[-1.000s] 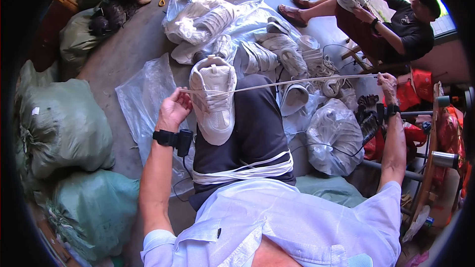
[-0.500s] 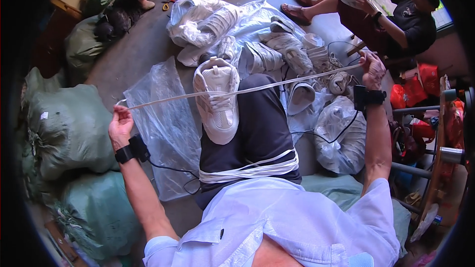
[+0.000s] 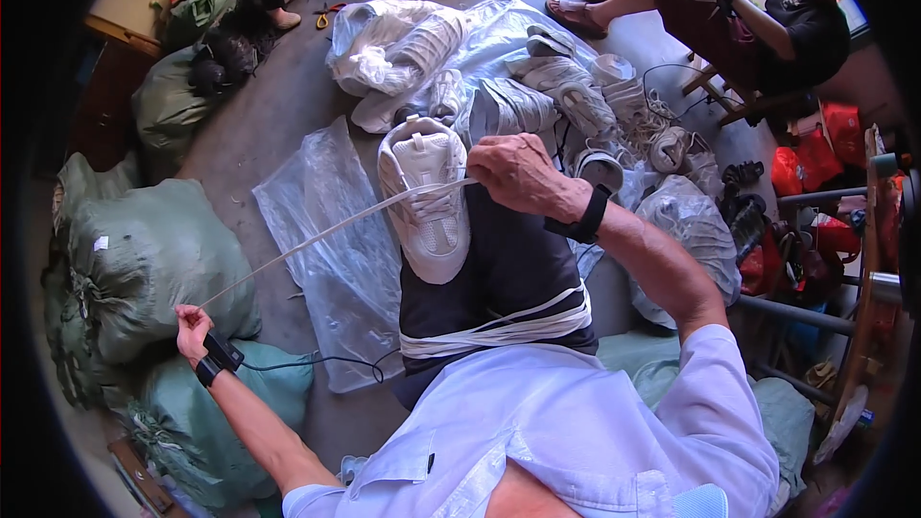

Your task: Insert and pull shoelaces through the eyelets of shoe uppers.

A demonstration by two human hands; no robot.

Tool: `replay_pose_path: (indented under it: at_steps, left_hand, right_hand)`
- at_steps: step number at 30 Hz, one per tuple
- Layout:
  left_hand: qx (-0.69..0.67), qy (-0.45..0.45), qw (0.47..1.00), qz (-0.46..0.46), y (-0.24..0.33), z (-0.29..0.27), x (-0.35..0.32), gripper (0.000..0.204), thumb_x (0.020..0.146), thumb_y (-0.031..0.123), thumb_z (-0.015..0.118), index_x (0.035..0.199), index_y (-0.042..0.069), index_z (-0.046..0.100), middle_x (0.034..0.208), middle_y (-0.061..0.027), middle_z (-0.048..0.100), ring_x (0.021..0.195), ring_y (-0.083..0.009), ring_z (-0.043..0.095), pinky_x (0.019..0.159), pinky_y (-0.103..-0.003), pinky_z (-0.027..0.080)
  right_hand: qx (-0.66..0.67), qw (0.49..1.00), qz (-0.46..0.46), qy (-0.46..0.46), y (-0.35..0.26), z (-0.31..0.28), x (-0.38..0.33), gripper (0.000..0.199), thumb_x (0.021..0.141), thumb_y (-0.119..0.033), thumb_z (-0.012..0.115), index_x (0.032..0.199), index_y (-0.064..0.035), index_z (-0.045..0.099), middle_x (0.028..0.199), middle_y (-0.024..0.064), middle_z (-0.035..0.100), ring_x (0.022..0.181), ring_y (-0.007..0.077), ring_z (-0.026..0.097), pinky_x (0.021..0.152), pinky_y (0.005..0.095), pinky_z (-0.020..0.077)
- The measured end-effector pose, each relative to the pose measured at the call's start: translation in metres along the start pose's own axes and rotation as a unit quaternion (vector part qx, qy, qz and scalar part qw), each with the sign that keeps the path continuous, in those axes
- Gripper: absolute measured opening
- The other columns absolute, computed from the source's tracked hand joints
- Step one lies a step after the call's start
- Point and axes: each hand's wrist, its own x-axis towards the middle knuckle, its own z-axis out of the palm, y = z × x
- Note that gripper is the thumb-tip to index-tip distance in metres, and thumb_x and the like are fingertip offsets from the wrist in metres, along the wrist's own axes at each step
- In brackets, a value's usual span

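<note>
Out at the far left, by the green sacks [image 3: 144, 259], the left hand [image 3: 192, 326] is closed on the end of a white lace [image 3: 326, 230], arm flung wide, and the lace runs taut and straight up to the shoe [image 3: 427, 197]. The shoe, a white trainer, sits sole-down on the person's lap [image 3: 508, 269], toe pointing toward the body, just beside a clear plastic sheet [image 3: 326, 230] spread on the floor [image 3: 259, 125]. Over the shoe's upper part, the right hand [image 3: 523, 173] is curled and knuckles-up, fingers bent in at the eyelets where the lace enters; whether it pinches the lace or presses the shoe cannot be told. Lacing looks under way: crossings show over the tongue, yet a long free length is out to the side, so more threading and tightening seems left. Further right, a heap of white shoes [image 3: 566, 96] lies on the floor, apparently waiting. At the far right another person [image 3: 767, 10] sits working on one.
</note>
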Motion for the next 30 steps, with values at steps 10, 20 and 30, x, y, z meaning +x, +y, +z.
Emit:
replay_pose_path:
  at_steps: [10, 20, 30]
  left_hand:
    - [0.177, -0.124, 0.976, 0.008, -0.06, 0.004, -0.024, 0.023, 0.105, 0.02, 0.046, 0.093, 0.003, 0.056, 0.067, -0.001, 0.047, 0.052, -0.009, 0.04, 0.048, -0.023, 0.039]
    - [0.519, -0.217, 0.826, 0.042, -0.293, 0.077, -0.1, 0.031, 0.095, 0.009, 0.062, 0.124, -0.002, 0.059, 0.093, -0.002, 0.062, 0.056, -0.0024, 0.039, 0.048, -0.018, 0.033]
    - [0.671, -0.352, 0.649, 0.075, -0.409, 0.09, -0.182, 0.015, 0.093, 0.015, 0.066, 0.097, 0.001, 0.071, 0.069, 0.001, 0.066, 0.055, 0.0007, 0.045, 0.048, -0.018, 0.031]
  right_hand:
    - [-0.051, 0.992, -0.018, -0.115, 0.004, 0.015, 0.008, 0.016, 0.078, -0.012, 0.058, 0.066, -0.0021, 0.055, 0.068, 0.0168, 0.058, 0.068, 0.0367, 0.061, 0.061, 0.0457, 0.0459]
    - [0.052, 0.984, 0.08, -0.152, 0.009, 0.008, 0.022, 0.021, 0.075, -0.021, 0.061, 0.077, -0.0009, 0.069, 0.072, 0.0207, 0.062, 0.072, 0.038, 0.063, 0.066, 0.0464, 0.0475]
    - [0.029, 0.997, 0.046, -0.061, -0.01, 0.019, 0.003, 0.007, 0.077, -0.01, 0.06, 0.074, -0.0035, 0.06, 0.069, 0.0155, 0.059, 0.068, 0.0352, 0.062, 0.06, 0.043, 0.0458]
